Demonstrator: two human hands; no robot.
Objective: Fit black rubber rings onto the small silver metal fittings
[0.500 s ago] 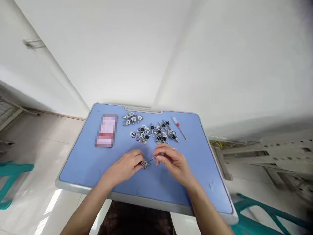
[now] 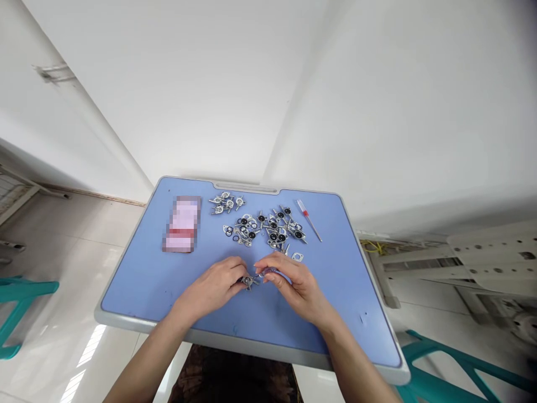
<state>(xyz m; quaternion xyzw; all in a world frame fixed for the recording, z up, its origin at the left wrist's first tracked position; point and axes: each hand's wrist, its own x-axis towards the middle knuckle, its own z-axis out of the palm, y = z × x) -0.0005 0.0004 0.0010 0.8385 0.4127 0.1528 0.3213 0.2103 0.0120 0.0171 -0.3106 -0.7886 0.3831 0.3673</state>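
Head view: blue tabletop (image 2: 134,280) seen from above.
Far left: blurred pink packet (image 2: 181,224) lying flat.
Left hand (image 2: 212,285): curled shut on a small metal bracket (image 2: 249,281).
Right hand (image 2: 296,282): pinching a small shiny piece (image 2: 267,273), just beside the bracket.
Centre: loose metal brackets and black rings (image 2: 264,229) beyond both hands.
Far right: small screwdriver (image 2: 309,221).

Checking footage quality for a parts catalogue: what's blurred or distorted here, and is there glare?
Head view: the pink patch is pixelated, the wide lens bends the walls and table edges, light glares on floor tiles, the metal parts look fairly sharp.
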